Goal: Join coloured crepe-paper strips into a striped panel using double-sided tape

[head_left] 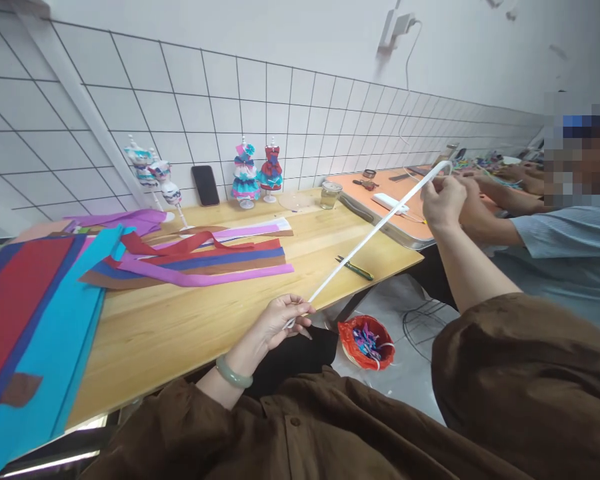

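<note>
A narrow white strip (375, 230) is stretched at a slant between my two hands, above the front edge of the wooden table. Low in the view, my left hand (283, 317) pinches its lower end between thumb and fingers; a green bangle circles that wrist. Higher up on the right, my right hand (445, 200) is closed on the upper part, and the strip loops over beyond the fingers. Under the middle of the strip lies a pair of thread snips (356, 269). Strips of purple, red, blue and brown material (220, 260) lie on the table left of my hands.
Wide coloured sheets (35, 293) cover the table's left end. Small dressed mannequins (246, 177), a phone (205, 185) and a glass jar (331, 195) stand along the tiled wall. A red-lined basket (367, 342) of scraps is on the floor. At right, a co-worker sits by an orange table (365, 197).
</note>
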`<act>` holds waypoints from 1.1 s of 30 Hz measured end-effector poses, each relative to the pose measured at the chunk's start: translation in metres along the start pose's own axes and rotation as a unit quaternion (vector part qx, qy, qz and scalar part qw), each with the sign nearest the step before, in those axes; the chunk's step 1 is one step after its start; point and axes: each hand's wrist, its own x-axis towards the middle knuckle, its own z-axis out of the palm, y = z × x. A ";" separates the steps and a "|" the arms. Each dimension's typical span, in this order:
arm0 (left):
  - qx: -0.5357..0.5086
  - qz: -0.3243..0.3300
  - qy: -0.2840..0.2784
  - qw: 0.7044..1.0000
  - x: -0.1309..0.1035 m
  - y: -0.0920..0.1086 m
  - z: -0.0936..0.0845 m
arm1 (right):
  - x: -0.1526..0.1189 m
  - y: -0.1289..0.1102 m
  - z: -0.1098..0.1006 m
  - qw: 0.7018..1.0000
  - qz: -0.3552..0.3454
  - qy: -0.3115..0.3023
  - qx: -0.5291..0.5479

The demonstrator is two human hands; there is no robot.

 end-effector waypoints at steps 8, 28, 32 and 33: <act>0.082 0.025 0.034 0.996 -0.020 0.034 -0.053 | -0.066 0.004 0.070 0.994 0.068 -0.085 -0.018; 0.172 0.038 0.000 0.984 -0.007 0.060 -0.079 | -0.119 0.026 0.135 0.936 -0.035 -0.322 -0.137; 0.176 0.042 0.004 0.984 -0.009 0.059 -0.077 | -0.120 0.023 0.131 0.945 -0.045 -0.307 -0.100; 0.178 0.044 0.004 0.983 -0.010 0.058 -0.077 | -0.122 0.019 0.129 0.948 -0.051 -0.301 -0.088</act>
